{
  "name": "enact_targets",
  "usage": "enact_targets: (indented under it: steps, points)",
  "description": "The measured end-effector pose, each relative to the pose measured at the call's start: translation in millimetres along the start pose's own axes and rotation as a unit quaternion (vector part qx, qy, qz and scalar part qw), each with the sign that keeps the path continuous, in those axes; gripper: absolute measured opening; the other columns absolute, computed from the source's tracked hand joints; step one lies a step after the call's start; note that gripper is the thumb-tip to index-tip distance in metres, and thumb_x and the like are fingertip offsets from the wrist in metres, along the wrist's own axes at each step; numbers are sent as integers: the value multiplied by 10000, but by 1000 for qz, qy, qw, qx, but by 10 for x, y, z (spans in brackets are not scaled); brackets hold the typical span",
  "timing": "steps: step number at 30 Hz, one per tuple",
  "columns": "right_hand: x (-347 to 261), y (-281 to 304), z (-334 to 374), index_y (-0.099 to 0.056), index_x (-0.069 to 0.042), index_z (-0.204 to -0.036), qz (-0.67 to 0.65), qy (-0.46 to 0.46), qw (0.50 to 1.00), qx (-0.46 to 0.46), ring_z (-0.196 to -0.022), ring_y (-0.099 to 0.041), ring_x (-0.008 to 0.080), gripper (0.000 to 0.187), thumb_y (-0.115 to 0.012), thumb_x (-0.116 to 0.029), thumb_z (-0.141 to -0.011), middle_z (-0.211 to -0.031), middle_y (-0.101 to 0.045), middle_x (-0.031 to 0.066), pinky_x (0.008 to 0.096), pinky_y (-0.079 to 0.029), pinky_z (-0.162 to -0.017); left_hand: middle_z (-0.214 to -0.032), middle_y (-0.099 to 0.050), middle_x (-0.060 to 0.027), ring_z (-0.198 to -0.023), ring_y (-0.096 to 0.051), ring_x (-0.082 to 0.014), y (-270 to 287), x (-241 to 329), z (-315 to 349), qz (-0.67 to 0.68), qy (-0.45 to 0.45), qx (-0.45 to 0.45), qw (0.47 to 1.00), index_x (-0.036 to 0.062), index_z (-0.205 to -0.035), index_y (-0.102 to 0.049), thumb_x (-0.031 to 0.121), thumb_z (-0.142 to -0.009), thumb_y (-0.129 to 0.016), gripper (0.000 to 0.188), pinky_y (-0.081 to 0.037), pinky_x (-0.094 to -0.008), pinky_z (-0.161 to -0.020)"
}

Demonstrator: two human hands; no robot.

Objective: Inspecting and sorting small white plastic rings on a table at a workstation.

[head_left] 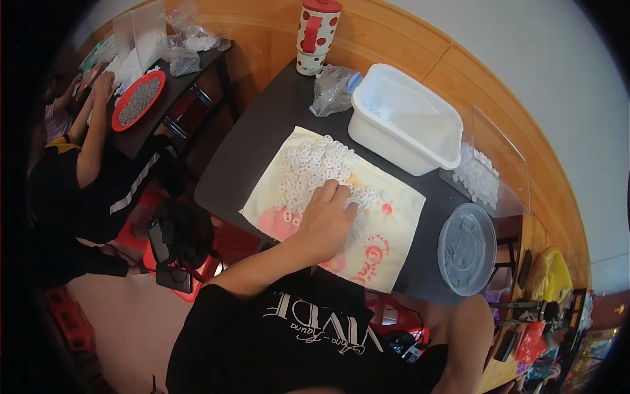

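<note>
Small white plastic pieces (314, 164), glossy oval rings that look double-holed, lie heaped and overlapping at the centre of the frame, on the upper left part of a cream cloth (402, 240) printed in red and pink. The left hand (328, 220) reaches onto the lower edge of the heap, fingers bent down; whether they pinch any piece cannot be told. The right hand is out of view.

Dark tabletop (230, 161) shows between the cloth's left edge and the table's curved edge. A white tub (397, 144) stands just beyond the cloth at upper right; a round clear tray (467, 253) sits near its right side. White lettering marks the black shirt (275, 341) at bottom centre.
</note>
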State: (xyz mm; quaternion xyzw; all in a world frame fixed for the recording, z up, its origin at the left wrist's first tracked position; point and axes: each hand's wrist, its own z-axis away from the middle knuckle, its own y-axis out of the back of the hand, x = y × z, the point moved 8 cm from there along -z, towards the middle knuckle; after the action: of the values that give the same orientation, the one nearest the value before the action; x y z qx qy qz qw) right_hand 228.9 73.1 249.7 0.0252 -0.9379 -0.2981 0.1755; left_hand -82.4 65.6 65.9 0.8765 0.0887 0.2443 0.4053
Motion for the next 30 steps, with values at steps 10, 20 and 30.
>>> enact_targets:
  steps: [10,20,30]
  points:
    - [852,-254,1300,-582,-55,-711,172,-415,883,-135,-569,-580,222,152,-718,-111,-747,-670,-612,84,327,-393,-430,-1048,-555,-188,-1069,-481,-363,-197,-113,69,-36,33,-79,996,-18,-853,-656,58,-707,-604,173,-371,-447,-886]
    - [1124,-24,2736,-653,6,-884,341,-695,628,-77,-806,-621,340,123,-668,35,-765,-879,-622,147,414,-493,-689,-948,-577,-185,-877,-537,-364,76,-95,1,155,-4,44,987,-40,-943,-576,-94,-728,-581,222,-451,-436,-747]
    - [1192,-165,2847,-680,-17,-903,312,-719,608,-127,-816,-589,327,143,-693,-3,-761,-884,-580,131,402,-479,-698,-886,-596,-141,-793,-564,-330,116,-60,161,242,41,24,969,4,-1001,-692,-143,-738,-603,315,-468,-384,-664]
